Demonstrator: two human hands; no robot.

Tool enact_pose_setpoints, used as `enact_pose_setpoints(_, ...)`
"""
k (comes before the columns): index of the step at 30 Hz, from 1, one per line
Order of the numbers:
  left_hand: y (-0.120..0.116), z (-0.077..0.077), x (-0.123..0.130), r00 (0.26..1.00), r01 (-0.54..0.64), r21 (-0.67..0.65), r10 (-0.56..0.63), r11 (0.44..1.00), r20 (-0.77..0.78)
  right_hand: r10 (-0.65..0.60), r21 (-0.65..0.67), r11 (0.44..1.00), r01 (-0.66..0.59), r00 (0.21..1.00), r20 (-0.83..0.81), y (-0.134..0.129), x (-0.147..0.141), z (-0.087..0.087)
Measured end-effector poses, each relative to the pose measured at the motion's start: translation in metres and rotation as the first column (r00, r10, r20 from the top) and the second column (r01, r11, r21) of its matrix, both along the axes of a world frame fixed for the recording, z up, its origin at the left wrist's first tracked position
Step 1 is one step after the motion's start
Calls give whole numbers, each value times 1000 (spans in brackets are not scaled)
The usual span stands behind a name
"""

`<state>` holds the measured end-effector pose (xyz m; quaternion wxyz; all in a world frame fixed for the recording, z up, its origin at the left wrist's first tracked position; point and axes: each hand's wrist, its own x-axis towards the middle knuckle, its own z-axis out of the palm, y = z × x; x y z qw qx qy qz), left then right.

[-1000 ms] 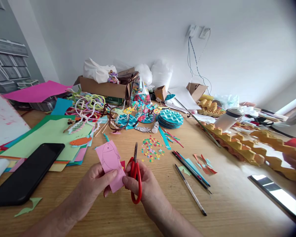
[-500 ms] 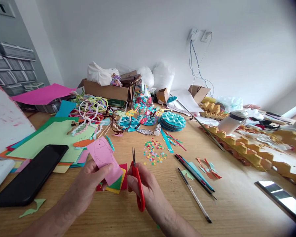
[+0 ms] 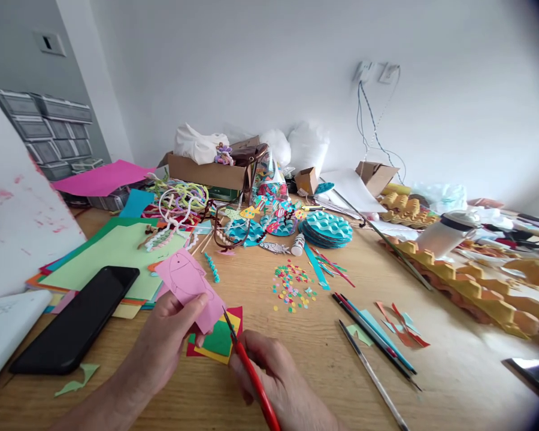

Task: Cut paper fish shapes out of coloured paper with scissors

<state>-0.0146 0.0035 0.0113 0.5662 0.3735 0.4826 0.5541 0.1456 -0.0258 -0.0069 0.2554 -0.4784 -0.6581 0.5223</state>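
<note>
A piece of pink paper (image 3: pixel 186 278) with a fish outline drawn on it is pinched between the thumb and fingers of my left hand (image 3: pixel 173 326). My right hand (image 3: pixel 269 365) is closed around red-handled scissors (image 3: pixel 251 365). Their blade tips are at the lower right edge of the pink paper; whether they touch it I cannot tell. Below the paper, small green, yellow and red paper pieces (image 3: pixel 220 341) lie stacked on the wooden table.
A black phone (image 3: pixel 78 320) and coloured paper sheets (image 3: pixel 99 254) lie on the left. Paper confetti (image 3: pixel 294 284) is scattered mid-table, with pens (image 3: pixel 377 335) to its right. Behind are blue wavy discs (image 3: pixel 327 228); a yellow egg carton (image 3: pixel 453 278) stretches along the right.
The scissors have tilted from pointing up to leaning left, their tips now at the pink paper's edge. The whole view has shifted, so the table things appear further right and slightly lower.
</note>
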Motion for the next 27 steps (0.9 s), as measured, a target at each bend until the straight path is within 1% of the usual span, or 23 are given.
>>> enact_pose_setpoints(4, -1, -1, 4, 1000, 0, 14, 0, 1000, -10, 14, -15, 1000, -14, 1000, -11, 0, 0, 2)
enact_pose_setpoints(8, -3, 2, 6, 999, -19, -22, 18, 1000, -40, 8, -8, 1000, -9, 1000, -15, 0, -1, 4)
enact_pose_setpoints(14, -3, 1, 6, 1000, -21, -33, 21, 999, -22, 0, 19, 1000, 0, 999, -42, 0, -2, 3)
enact_pose_setpoints(20, -3, -3, 5, 1000, 9, -10, -9, 1000, -30, 12, 49, 999, -9, 999, -53, 0, 0, -3)
enact_pose_setpoints(27, -3, 0, 5, 1000, 14, 8, -13, 1000, -22, 9, 102, 995, -4, 999, -54, 0, 1, -11)
